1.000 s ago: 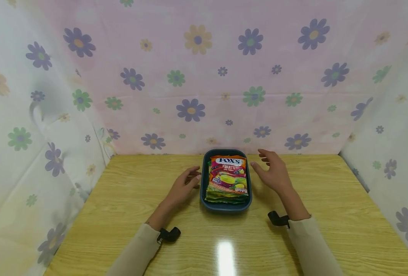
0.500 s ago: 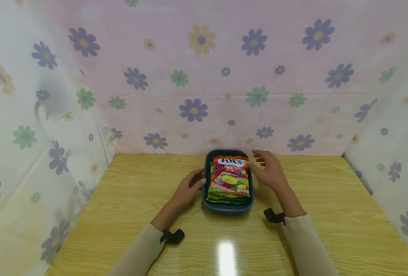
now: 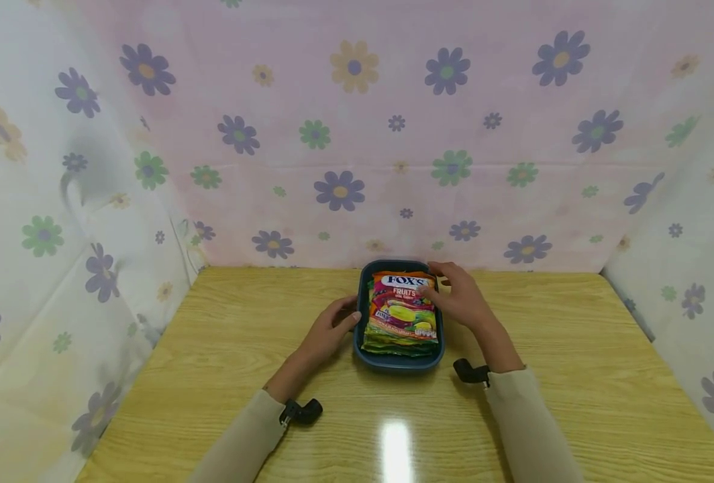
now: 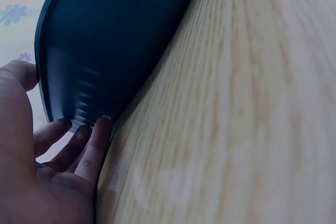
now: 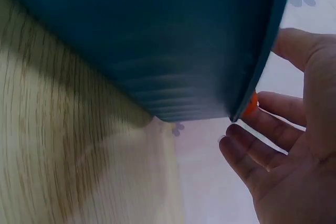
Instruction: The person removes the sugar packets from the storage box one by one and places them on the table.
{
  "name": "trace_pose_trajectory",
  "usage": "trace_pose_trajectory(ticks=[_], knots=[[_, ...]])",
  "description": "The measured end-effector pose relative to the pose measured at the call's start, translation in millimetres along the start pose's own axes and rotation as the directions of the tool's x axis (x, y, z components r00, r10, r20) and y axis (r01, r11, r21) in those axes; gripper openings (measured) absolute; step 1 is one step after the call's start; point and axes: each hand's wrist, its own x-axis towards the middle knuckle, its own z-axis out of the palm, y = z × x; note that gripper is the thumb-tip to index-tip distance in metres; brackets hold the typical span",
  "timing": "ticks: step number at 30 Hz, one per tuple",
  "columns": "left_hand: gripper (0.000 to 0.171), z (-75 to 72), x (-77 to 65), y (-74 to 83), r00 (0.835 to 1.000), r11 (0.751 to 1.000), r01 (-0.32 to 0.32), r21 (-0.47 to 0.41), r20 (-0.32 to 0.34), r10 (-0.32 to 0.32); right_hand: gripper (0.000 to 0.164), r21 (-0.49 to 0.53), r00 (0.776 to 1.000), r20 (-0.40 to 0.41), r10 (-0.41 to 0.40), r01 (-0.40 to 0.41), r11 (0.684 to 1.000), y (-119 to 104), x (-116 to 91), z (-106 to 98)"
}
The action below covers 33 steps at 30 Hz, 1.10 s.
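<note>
A dark blue rectangular tub (image 3: 398, 364) rests on the wooden table, holding a stack of candy bags. Uppermost lies a red and orange candy bag (image 3: 400, 312) lettered FOX'S; green bag edges show beneath it. At the tub's left side, my left hand (image 3: 327, 333) holds the wall, its thumb over the rim and its fingers against the outside, as the left wrist view shows. My right hand (image 3: 462, 298) reaches over the right rim. Its thumb is above or touching the top bag; its fingers (image 5: 247, 156), gently bent, are near the far right corner.
The wooden table (image 3: 242, 315) has a bright reflection near its front. A flowered cloth (image 3: 393, 134) hangs behind it and along both sides. Black wrist cameras are strapped at both cuffs.
My left hand has moved right onto the tub's edge. My right hand has come leftward from beside the tub to over its right rim. The bags look unmoved.
</note>
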Motion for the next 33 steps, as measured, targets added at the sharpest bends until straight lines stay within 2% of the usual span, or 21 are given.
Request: trace_pose_trajectory(ticks=[7,10,16,20,33], knots=[[0.049,0.7,-0.5,-2.5,1.000,1.000,-0.003,0.004,-0.008,0.003,0.066,-0.054,0.993,0.116,-0.025,0.031,0.998,1.1,4.3,7.8],[0.049,1.2,-1.3,-1.1,1.000,1.000,0.010,0.013,-0.016,-0.010,0.064,-0.055,0.991,0.131,-0.019,0.026,0.998,-0.2,3.3,9.5],[0.049,0.4,-0.5,1.6,1.000,1.000,0.012,0.022,-0.020,-0.011,0.062,-0.084,0.996,0.086,0.002,0.005,0.996,-5.0,3.6,8.5],[0.048,-0.4,-0.2,0.3,1.000,1.000,0.007,0.025,-0.014,-0.006,0.060,-0.081,0.998,0.064,-0.013,0.018,0.997,-4.0,4.6,9.6],[0.048,-0.8,-0.6,2.6,1.000,1.000,0.017,0.019,-0.008,-0.017,0.053,-0.042,0.997,0.052,-0.058,0.060,0.997,-7.0,6.1,9.3]])
